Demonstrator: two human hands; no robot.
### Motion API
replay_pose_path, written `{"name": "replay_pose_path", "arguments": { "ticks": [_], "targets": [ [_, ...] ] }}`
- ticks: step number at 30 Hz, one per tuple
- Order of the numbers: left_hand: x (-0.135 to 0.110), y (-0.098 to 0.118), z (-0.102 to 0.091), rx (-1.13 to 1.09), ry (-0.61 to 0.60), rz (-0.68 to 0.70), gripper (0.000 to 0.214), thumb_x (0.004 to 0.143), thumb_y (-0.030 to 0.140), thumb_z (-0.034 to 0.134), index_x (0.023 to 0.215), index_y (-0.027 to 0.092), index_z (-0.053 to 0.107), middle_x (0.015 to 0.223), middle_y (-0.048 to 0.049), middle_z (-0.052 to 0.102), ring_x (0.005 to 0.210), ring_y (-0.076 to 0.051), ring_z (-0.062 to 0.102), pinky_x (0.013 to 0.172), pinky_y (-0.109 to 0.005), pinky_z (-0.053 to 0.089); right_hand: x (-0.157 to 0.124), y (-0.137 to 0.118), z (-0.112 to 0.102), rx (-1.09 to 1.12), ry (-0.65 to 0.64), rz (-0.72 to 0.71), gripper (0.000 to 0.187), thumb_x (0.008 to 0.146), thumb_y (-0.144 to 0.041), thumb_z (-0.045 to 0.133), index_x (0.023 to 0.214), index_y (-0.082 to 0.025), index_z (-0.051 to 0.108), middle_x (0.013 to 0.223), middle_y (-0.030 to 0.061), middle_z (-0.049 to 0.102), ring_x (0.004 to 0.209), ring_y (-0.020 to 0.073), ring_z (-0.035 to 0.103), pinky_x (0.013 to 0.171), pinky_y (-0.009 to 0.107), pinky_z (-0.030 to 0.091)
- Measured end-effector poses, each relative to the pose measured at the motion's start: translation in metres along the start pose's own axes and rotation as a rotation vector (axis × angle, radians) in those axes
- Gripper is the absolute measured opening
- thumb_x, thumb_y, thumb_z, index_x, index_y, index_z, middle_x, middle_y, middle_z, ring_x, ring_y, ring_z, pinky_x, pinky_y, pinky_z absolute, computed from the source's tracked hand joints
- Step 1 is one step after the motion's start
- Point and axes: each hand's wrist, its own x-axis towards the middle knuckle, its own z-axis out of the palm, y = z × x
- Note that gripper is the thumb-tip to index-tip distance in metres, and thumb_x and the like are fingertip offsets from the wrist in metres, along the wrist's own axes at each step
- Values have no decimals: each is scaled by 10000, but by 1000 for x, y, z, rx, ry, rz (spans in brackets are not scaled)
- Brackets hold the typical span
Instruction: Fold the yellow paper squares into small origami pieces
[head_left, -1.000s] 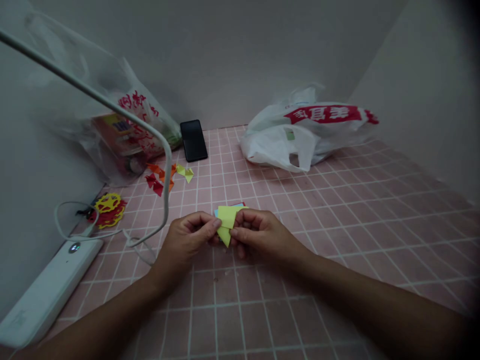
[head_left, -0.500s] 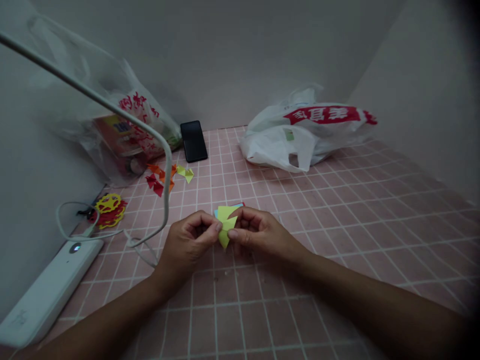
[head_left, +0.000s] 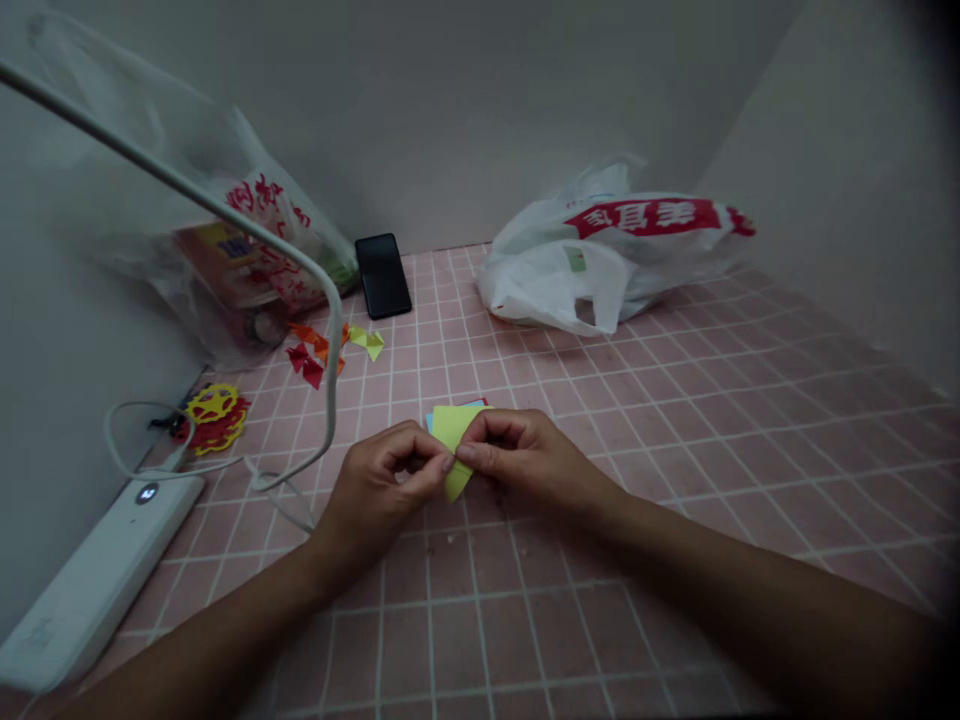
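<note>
So, using the phone point(head_left: 383, 276) as the reference point: the yellow paper point(head_left: 457, 486) is nearer the camera than the phone and a bit to its right. Left hand point(head_left: 395, 480) has it nipped between thumb and forefinger, right hand point(head_left: 532, 460) same deal, both pinches basically closed with the fingertips about meeting over the paper. Right behind it, on the phone side, there's yellow with slivers of blue sheet point(head_left: 430, 420) and red poking out; can't really tell where the held piece ends there.

Just in front of the phone sits a little pale-yellow folded piece point(head_left: 366, 342), with orange folded pieces point(head_left: 319, 345) and red ones point(head_left: 306, 364) left of that. A clear bag point(head_left: 262, 235) with red print is close on the phone's left, a white bag point(head_left: 555, 285) off to its right. Power bank point(head_left: 101, 580) is way nearer and left of the phone.
</note>
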Motion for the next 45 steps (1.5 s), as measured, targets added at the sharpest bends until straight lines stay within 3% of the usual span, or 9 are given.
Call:
{"name": "replay_pose_path", "arguments": {
  "ticks": [7, 18, 21, 25, 30, 39, 45],
  "targets": [
    [2, 0, -4, -101, -38, -89, 162, 817, 247, 617, 682, 167, 658, 684, -5, 616, 668, -146, 553, 650, -258, 419, 0, -3, -1, -19, 12, 4, 192, 775, -335, 657, 676, -180, 603, 536, -44, 529, 457, 81, 442, 439, 213, 311],
    [8, -7, -4, -316, 23, -235, 264, 793, 333, 666, 597, 165, 612, 565, 31, 550, 563, -110, 476, 579, -224, 381, 8, -5, -9, 37, 197, -100, 253, 771, -368, 671, 657, -187, 536, 532, -52, 518, 482, 87, 442, 502, 229, 343],
    [7, -7, -3, -323, 18, -245, 257, 790, 336, 667, 604, 165, 620, 568, 28, 560, 569, -112, 485, 582, -223, 382, 7, -3, -7, 41, 163, -95, 268, 821, -412, 617, 694, -184, 552, 602, -33, 549, 480, 83, 450, 480, 228, 337],
    [5, -6, -2, -311, -7, -250, 256, 791, 363, 665, 625, 170, 645, 574, 17, 579, 568, -123, 499, 579, -234, 391, 4, 0, -4, -10, 88, -20, 258, 815, -395, 635, 686, -191, 546, 504, -51, 520, 422, 79, 403, 428, 216, 273],
    [5, -10, 0, -366, -25, -274, 308, 825, 429, 623, 665, 167, 654, 599, -3, 609, 579, -135, 535, 591, -247, 423, 3, 1, -4, -19, 123, -69, 253, 799, -364, 654, 654, -185, 548, 499, -49, 530, 446, 85, 428, 455, 220, 297],
    [5, -10, 1, -511, 14, -276, 208, 772, 339, 697, 686, 154, 653, 594, 19, 615, 559, -105, 527, 585, -228, 413, 2, 4, -2, 6, 126, -107, 255, 818, -387, 653, 686, -188, 562, 534, -38, 552, 479, 93, 459, 494, 234, 330],
    [2, -7, 5, -567, 15, -298, 204, 799, 333, 683, 719, 145, 672, 621, 6, 642, 590, -108, 561, 622, -231, 442, 2, 7, 1, 1, 52, -8, 273, 788, -422, 679, 721, -184, 565, 503, -42, 537, 427, 82, 430, 441, 216, 287]
  ]
}}
